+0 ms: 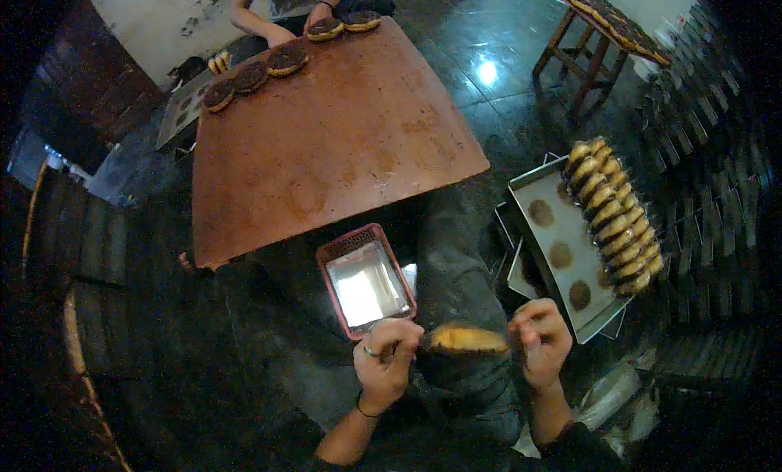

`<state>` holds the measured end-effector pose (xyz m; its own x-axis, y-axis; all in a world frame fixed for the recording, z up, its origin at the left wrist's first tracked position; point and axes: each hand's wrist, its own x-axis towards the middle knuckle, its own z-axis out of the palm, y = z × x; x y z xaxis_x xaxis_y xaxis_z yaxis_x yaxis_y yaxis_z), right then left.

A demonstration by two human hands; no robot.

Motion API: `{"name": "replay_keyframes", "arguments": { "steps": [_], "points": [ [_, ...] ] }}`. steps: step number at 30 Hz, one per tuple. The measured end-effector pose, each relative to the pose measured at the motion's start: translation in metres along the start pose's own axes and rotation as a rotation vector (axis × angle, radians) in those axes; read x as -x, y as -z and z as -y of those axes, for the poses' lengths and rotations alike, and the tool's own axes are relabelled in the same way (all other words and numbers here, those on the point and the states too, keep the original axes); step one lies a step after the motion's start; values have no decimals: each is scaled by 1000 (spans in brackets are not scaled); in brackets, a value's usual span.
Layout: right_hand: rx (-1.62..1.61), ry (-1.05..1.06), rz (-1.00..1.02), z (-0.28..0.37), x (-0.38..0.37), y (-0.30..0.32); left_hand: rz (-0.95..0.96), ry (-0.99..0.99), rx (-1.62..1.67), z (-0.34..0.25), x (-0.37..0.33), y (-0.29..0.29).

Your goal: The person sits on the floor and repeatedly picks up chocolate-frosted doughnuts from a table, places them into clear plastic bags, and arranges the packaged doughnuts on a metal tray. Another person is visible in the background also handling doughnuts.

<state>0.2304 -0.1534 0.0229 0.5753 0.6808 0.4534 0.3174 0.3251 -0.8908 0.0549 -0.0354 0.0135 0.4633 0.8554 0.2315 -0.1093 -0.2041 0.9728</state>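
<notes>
Over my lap hangs a bun (468, 339), yellow with a dark edge and slightly blurred. It seems to be in a thin clear bag whose film barely shows. My left hand (385, 360) pinches at the bun's left end, and my right hand (541, 342) pinches at its right end, thumb and fingers pressed together. Just beyond my left hand stands a pink plastic basket (324, 297) with a stack of shiny clear bags (365, 286) in it. Right of my right hand, rows of bagged buns (615, 215) lie along a metal tray (550, 248).
A reddish-brown table (342, 130) stands ahead, with chocolate-topped buns (287, 61) along its far edges. Another person's hands (319, 16) are at its far side. Another tray (183, 109) lies at the far left. A wooden stool (599, 57) bears a laden board. Dark racks (700, 244) line the right.
</notes>
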Motion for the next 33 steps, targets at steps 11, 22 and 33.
{"name": "replay_keyframes", "arguments": {
  "steps": [11, 22, 33],
  "points": [
    [53, -607, 94, -78, -7, -3, 89, 209, -191, 63, -30, -24],
    [-141, -771, 159, -49, -30, 9, 93, 489, 330, 36, -35, -16],
    [586, -288, -68, -53, 30, -16, -180, 203, -266, 50, 5, -27]
  ]
}}
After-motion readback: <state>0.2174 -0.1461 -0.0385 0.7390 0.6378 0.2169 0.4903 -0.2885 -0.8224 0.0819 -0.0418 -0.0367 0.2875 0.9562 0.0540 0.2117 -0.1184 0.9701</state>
